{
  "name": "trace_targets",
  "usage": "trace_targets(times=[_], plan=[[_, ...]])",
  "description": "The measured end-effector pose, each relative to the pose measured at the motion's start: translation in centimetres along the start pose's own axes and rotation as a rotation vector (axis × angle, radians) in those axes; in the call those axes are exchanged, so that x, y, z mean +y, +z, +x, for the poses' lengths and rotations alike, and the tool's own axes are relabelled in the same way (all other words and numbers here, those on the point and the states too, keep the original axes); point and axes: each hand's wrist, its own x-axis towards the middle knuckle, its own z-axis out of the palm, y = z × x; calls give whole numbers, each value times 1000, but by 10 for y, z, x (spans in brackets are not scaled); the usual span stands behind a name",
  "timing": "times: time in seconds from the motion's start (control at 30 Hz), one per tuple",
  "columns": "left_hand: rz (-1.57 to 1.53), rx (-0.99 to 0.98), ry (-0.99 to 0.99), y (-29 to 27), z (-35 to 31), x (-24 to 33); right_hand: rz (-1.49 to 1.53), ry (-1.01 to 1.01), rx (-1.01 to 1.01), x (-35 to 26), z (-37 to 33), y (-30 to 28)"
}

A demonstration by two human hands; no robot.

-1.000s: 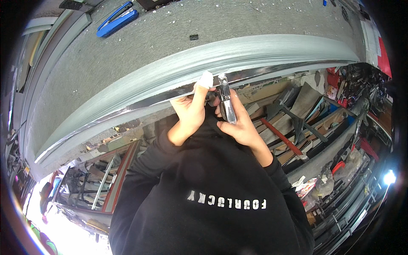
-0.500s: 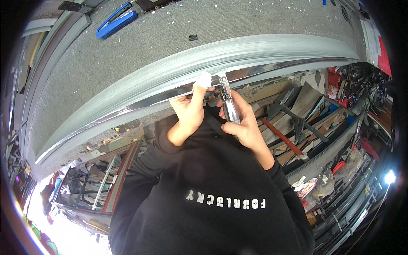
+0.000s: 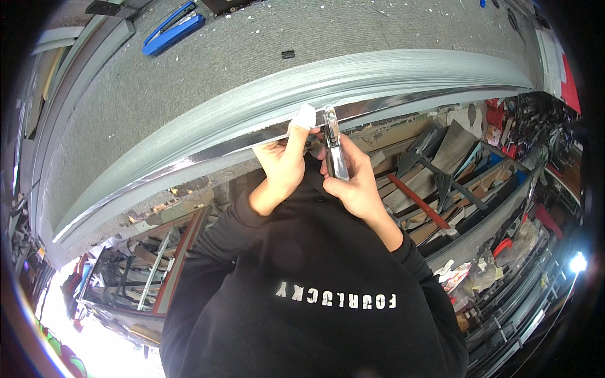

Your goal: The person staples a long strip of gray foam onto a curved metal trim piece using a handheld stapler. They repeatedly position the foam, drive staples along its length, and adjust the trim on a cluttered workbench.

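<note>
A long, shiny metal strip (image 3: 378,103) runs across in front of me, along the near side of a stack of long grey strips (image 3: 239,104). My left hand (image 3: 283,167) pinches the shiny strip's near edge; its thumb, wrapped in white at the tip, lies on top while the other fingers are partly hidden underneath. Just to the right, my right hand (image 3: 358,183) is closed round the handles of a silver plier-like hand tool (image 3: 336,151). The tool's head sits over the strip, close beside my left thumb; whether its jaws bite the metal I cannot tell.
A blue stapler-like tool (image 3: 173,33) and a small black piece (image 3: 288,54) lie on the grey carpeted bench (image 3: 353,31). Below the bench's near edge stand bins of offcuts, one at left (image 3: 165,271) and one at right with a red bar (image 3: 419,203).
The silver tool has swung slightly more upright, its handle end shifting left with my right hand. My left hand stays nearly in place on the strip.
</note>
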Motion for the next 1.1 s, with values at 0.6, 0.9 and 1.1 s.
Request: trace_targets(times=[0.6, 0.9, 1.1], plan=[[53, 18, 42, 1, 3, 3, 23, -113, -99, 15, 10, -2], [-67, 39, -97, 4, 1, 8, 21, -81, -162, 8, 9, -7], [-69, 13, -11, 4, 2, 4, -50, -98, -126, 8, 9, -10]])
